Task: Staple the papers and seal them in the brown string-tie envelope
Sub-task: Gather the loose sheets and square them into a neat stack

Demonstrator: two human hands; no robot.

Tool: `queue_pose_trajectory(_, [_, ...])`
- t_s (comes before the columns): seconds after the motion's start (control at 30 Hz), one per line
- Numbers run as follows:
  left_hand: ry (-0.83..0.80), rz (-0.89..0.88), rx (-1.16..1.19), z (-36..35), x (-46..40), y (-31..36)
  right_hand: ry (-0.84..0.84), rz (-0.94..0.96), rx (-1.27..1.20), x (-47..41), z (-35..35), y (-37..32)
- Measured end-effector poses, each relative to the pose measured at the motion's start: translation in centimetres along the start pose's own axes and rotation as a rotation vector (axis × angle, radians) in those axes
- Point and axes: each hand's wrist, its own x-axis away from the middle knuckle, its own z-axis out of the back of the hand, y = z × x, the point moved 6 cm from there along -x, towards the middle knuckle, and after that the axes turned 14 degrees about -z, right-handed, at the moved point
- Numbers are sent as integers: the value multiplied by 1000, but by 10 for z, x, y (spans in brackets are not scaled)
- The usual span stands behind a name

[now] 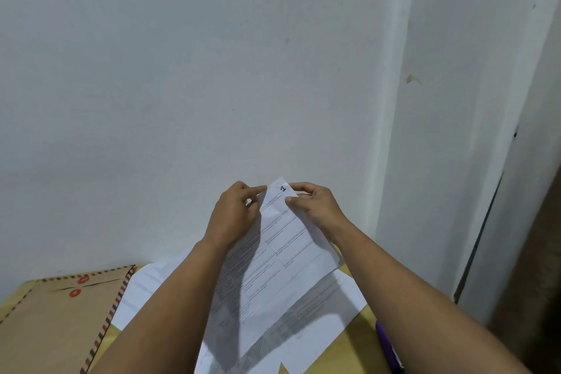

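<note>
The papers [282,252] are lifted off the table [361,343] at their far end, with the top corner, marked with a handwritten "1", raised toward the wall [212,55]. That corner sits right between the two hands. The left hand [233,215] pinches the papers' left edge just below the corner, its grip narrow, fingertips closed on the sheet. The right hand [315,206] holds the right edge at about the same height, thumb on the printed face and fingers curled behind. The near end of the papers hangs down to more loose sheets [328,310] lying flat on the table under them. To the left of the papers, partly tucked under one loose sheet, lies the brown envelope [60,313] with striped edges and two red string-tie discs, flat on the table. To the right of the papers, near the table's edge, lies a purple pen-like thing [388,349], only partly in view.
</note>
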Motion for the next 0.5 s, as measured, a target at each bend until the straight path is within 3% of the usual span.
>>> queue_pose_trajectory(0.3, [-153, 117, 87, -5, 4, -6, -37, 10, 2, -4, 1, 0])
queue_pose_trajectory(0.5, [-124, 109, 110, -3, 6, -9, 97, 149, 115, -9, 5, 5])
